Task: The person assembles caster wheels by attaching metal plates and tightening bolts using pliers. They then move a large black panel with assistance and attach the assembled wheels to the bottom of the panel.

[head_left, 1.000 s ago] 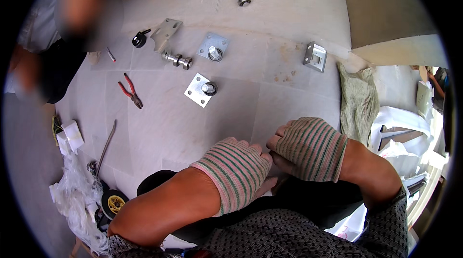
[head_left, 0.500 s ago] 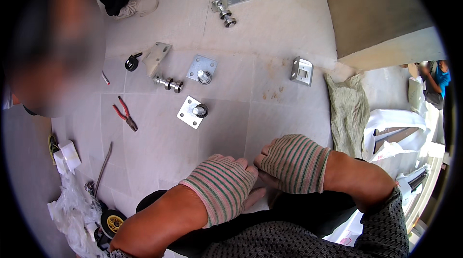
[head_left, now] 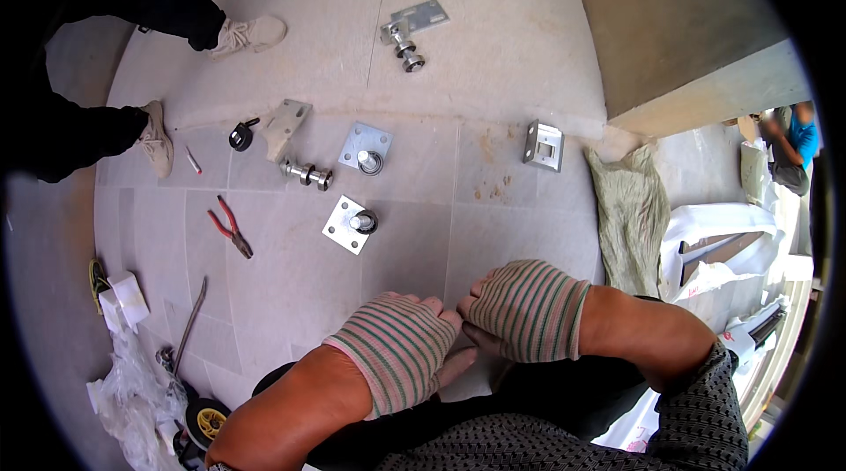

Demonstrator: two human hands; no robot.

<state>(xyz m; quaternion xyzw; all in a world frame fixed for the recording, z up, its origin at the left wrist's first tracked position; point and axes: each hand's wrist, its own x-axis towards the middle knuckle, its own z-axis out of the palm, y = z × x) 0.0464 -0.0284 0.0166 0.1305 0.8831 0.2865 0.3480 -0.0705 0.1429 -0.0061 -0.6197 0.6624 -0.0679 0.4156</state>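
Both hands wear striped fingerless gloves and meet in front of my body, nearly touching. My left hand (head_left: 394, 349) has its fingers curled under, thumb pointing toward my lap. My right hand (head_left: 527, 312) is closed beside it, knuckles up; whatever either one may hold is hidden beneath. Nearest to them on the floor is a square metal plate with a stud and roller (head_left: 347, 226). Behind it lies a similar bluish plate with a stud (head_left: 363, 147). A bracket with rollers on a shaft (head_left: 286, 132) rests to the left of that plate.
Red-handled pliers (head_left: 231, 229), a tape measure (head_left: 241, 135) and a marker (head_left: 193, 160) lie left. Farther off are another roller bracket (head_left: 420, 17) and a metal box bracket (head_left: 544, 146). A sack (head_left: 627, 215) lies right. A person's shoes (head_left: 250, 35) stand far left.
The view has shifted slightly, so floor items sit a little lower. The person at the left has moved back, uncovering a second shoe. My hands keep the same closed pose together.
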